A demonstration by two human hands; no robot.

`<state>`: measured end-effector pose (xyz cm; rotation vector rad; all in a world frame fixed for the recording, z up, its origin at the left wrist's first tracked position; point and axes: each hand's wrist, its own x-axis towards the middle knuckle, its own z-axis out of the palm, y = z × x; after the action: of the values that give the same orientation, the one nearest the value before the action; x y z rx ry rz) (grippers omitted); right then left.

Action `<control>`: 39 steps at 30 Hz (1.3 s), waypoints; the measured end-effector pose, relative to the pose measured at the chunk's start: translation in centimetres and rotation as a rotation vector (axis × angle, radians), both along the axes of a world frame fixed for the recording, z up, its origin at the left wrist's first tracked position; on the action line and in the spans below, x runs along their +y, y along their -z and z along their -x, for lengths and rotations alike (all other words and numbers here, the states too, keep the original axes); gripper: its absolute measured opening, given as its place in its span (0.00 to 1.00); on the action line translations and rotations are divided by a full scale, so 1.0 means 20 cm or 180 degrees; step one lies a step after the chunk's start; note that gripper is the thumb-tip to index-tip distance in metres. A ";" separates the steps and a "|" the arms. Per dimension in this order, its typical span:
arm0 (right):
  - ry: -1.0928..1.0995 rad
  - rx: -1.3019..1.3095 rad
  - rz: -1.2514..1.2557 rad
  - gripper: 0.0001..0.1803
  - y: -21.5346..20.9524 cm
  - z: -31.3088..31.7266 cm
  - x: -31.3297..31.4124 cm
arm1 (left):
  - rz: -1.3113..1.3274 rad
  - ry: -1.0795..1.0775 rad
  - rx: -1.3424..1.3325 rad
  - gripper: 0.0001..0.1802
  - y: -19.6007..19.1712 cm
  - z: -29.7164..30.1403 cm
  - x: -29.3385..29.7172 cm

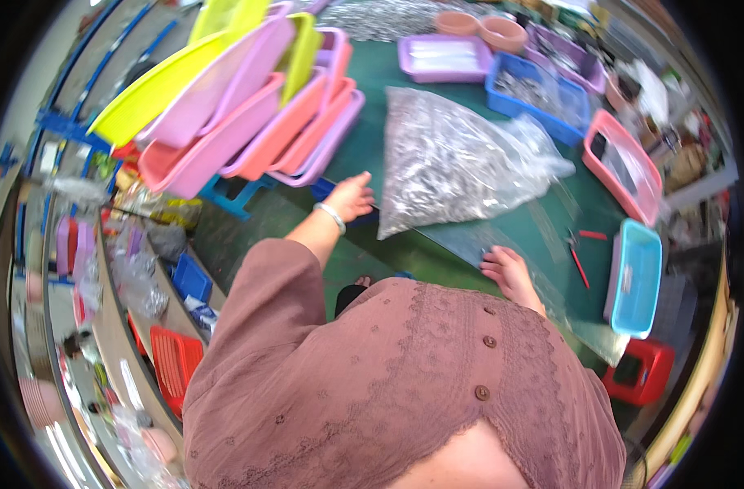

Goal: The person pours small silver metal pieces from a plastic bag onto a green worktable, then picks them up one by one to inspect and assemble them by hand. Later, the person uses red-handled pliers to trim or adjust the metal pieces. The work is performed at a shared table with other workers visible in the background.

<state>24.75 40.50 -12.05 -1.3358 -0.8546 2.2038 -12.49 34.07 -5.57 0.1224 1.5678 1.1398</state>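
A large clear plastic bag full of small shiny silvery pieces lies on the green table, its loose end to the right. My left hand, with a pale bangle at the wrist, hovers left of the bag by the stacked bins, open with fingers stretched out and holding nothing. At the table's near edge, below the bag, my right hand has its fingers curled together. Something small and dark shows at its fingertips, too small to name. Neither hand touches the bag.
Tilted pink, purple and yellow-green plastic bins are stacked at the left. A blue basket, a pink tray and a turquoise bin line the right side. Red-handled pliers lie nearby. A red stool stands below.
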 end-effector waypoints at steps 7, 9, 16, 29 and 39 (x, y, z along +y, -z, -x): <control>-0.1611 0.0393 0.0123 0.35 -0.14 0.25 -0.18 | 0.0195 0.0721 0.0016 0.30 -0.04 -0.18 0.21; -0.1699 0.0570 0.0231 0.44 -0.12 0.39 -0.22 | 0.0215 0.0995 0.0042 0.28 -0.04 -0.18 0.24; -0.0342 0.1219 0.0905 0.31 -0.06 0.72 -0.26 | -0.0300 0.1487 -0.0855 0.34 0.12 0.03 0.36; -0.0485 0.1793 0.1603 0.05 0.18 0.86 -0.39 | -0.1013 0.0327 -0.0641 0.27 0.32 0.44 1.18; 0.0564 0.2265 0.1458 0.07 0.01 0.90 -0.32 | -0.1490 0.0060 -0.0836 0.21 0.15 0.24 1.20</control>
<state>6.71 34.02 -12.21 -0.6405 0.0299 2.5366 -17.29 58.02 -8.50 0.2848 1.0488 1.4299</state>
